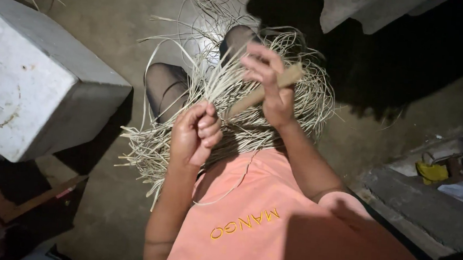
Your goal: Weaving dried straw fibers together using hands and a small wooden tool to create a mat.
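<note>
Large pale grey concrete block (pixel 32 70) stands at far left, on the bare floor. Beside it, a loose heap of pale, flat straw-coloured cane strips (pixel 201 89) lies over the person's dark-clad knees. Left hand (pixel 195 132) is curled nearly closed, pinching a few strips between thumb and fingers. Right hand (pixel 270 86) grips a short tan wooden-handled tool (pixel 262 91), fingers wrapped around it; its working end is hidden among the strips. Judgement: keep the pinched strips taut and the tool angled away from the left fingers.
</note>
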